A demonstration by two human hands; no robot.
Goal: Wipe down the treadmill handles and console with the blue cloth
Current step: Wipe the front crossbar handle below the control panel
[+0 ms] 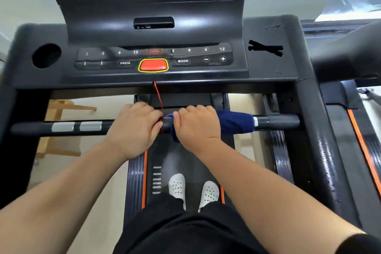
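Closest to the camera, two bare forearms are reaching forward over black clothing, and below them a pair of white perforated shoes (177,187) is standing on the dark belt (175,156) of the treadmill. Both hands are closing on the horizontal handle bar (276,122), a round black tube that is looking smooth. The left hand (134,128) is curling its fingers round the bare bar near the middle, just beside the lower end of a thin red cord (158,95). The right hand (195,126) is gripping the blue cloth (235,122), which is lying wrapped around the bar like a soft sleeve, with its loose end reaching out to the right of the hand. On the left part of the bar two silver sensor plates (62,127) are shining, curved and metallic. Above, the console (266,72) is showing matte black plastic, grey number keys and a glossy red stop button (153,65) with a yellow edge. I am judging that the wiping is now at the middle of the front bar. Whether the left part is done cannot be told, and the console and the thick side handle (350,55) are probably waiting for the cloth.
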